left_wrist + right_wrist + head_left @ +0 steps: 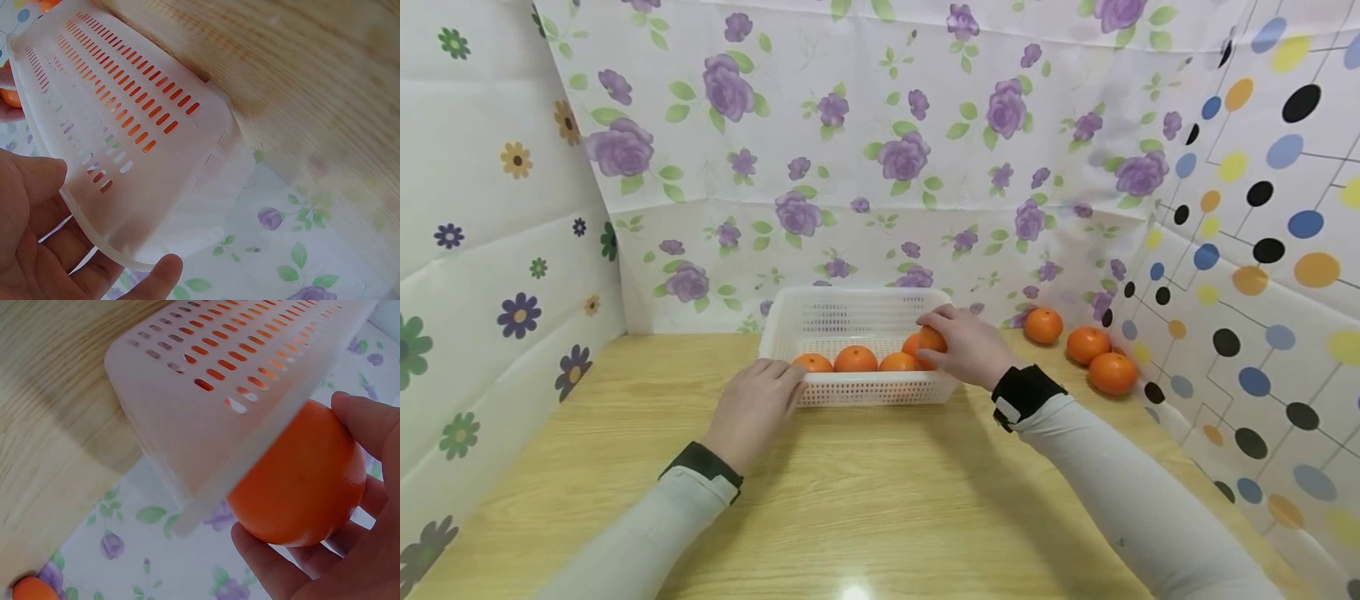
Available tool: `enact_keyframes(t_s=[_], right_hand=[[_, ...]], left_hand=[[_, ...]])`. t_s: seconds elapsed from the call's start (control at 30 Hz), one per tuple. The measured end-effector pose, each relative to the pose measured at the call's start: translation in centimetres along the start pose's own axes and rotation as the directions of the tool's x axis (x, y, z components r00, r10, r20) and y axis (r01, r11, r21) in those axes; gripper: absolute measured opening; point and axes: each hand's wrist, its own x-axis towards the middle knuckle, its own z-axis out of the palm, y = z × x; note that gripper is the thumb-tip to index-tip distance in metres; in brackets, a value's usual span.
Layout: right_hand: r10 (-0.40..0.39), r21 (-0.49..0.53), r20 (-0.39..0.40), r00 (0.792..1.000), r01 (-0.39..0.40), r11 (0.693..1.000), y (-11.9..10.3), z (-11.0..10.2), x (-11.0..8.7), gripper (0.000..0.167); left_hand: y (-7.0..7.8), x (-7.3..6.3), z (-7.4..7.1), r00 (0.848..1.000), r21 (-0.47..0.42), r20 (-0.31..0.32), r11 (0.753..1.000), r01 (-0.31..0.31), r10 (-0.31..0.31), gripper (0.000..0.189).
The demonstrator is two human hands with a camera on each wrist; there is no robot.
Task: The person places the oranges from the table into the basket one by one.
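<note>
A white plastic basket with slotted walls stands on the table, and several mandarin oranges lie in a row along its front side. My left hand holds the rim at the basket's front left corner; the left wrist view shows the thumb in front of the wall and fingers across the rim. Over the front right corner, my right hand grips a mandarin orange between thumb and fingers. In the right wrist view this fruit is just beyond the rim, partly hidden by it.
Three more mandarin oranges lie on the wooden table at the right, near the dotted side sheet. A flowered sheet hangs behind the basket, and another sheet stands at the left.
</note>
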Motion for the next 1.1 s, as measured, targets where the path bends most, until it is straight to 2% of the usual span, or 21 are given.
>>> enact_keyframes(t_s=[0.3,0.6,1.1], right_hand=[[-0.023,0.02,0.028,0.999,0.023,1.0,0.4,1.5,0.2,0.056],[-0.041,0.047,0.041,0.998,0.039,0.998,0.8,1.6,0.6,0.054],[-0.018,0.042,0.113,0.993,0.013,0.999,1.2,1.7,1.1,0.051]], left_hand=[[-0.1,0.0,0.2,1.0,-0.02,-0.012,1.0,-0.005,0.005,0.024],[0.1,0.0,-0.1,1.0,-0.028,-0.03,1.0,-0.008,0.007,0.024],[0.1,0.0,-0.1,0.999,-0.03,-0.032,0.999,-0.011,0.01,0.025]])
